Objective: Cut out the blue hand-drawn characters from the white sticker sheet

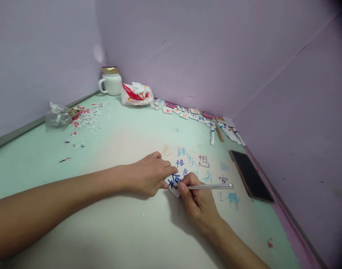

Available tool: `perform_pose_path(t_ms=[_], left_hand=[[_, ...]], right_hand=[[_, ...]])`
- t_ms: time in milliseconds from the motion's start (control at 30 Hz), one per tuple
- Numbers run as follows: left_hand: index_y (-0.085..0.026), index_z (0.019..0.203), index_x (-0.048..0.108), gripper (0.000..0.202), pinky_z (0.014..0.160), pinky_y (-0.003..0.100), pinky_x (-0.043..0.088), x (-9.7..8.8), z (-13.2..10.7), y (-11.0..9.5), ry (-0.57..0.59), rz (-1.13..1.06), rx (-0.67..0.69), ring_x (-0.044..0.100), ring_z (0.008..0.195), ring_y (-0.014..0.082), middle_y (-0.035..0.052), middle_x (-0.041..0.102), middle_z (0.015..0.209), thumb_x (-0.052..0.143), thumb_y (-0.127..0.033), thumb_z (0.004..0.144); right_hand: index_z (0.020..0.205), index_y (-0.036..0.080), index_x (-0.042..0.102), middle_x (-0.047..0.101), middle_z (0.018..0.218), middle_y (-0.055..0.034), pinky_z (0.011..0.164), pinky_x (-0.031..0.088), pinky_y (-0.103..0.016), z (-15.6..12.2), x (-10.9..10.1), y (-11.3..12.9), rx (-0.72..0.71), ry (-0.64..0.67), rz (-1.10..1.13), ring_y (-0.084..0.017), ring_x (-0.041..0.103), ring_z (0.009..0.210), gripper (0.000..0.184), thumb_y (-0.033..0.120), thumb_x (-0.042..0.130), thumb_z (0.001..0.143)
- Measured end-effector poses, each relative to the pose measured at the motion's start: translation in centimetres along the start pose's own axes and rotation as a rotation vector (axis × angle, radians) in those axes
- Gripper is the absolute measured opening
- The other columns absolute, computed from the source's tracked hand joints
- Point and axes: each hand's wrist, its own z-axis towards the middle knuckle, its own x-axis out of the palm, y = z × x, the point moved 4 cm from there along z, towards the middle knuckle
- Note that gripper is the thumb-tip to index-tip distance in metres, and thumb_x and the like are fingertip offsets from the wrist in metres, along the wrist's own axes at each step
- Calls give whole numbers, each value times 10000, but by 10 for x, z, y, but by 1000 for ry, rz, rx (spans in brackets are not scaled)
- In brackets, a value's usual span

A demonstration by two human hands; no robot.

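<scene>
A small white block (175, 192), which looks like an eraser, lies on the table with a dark blue character on its top face. My left hand (148, 175) pinches its left side between thumb and forefinger, the other fingers curled. From the right, my right hand (197, 200) grips a slim silver pen-shaped tool (213, 186). Its back end points right, and its tip is hidden behind my fingers at the block's face. Around the block, blue, purple and orange characters (204, 161) are marked on the tabletop.
Along the back wall lie several lettered white blocks (185, 116), with marker pens (229, 132) at their right. A black phone (251, 175) rests by the right edge. At the back left are a white mug (112, 84), a tissue pack (137, 95), a plastic bag (58, 116) and red-white shavings (88, 117).
</scene>
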Motion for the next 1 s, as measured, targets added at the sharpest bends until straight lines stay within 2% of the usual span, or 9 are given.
perform_pose_path(t_ms=[1000], left_hand=[[-174, 1189, 591, 283, 932, 398, 365, 1, -2, -1, -16, 20, -18, 623, 913, 229, 72, 703, 1014, 590, -262, 921]], right_hand=[[721, 217, 462, 474, 554, 59, 464, 350, -220, -9, -1, -1, 90, 8, 68, -96, 455, 476, 285, 279, 442, 998]])
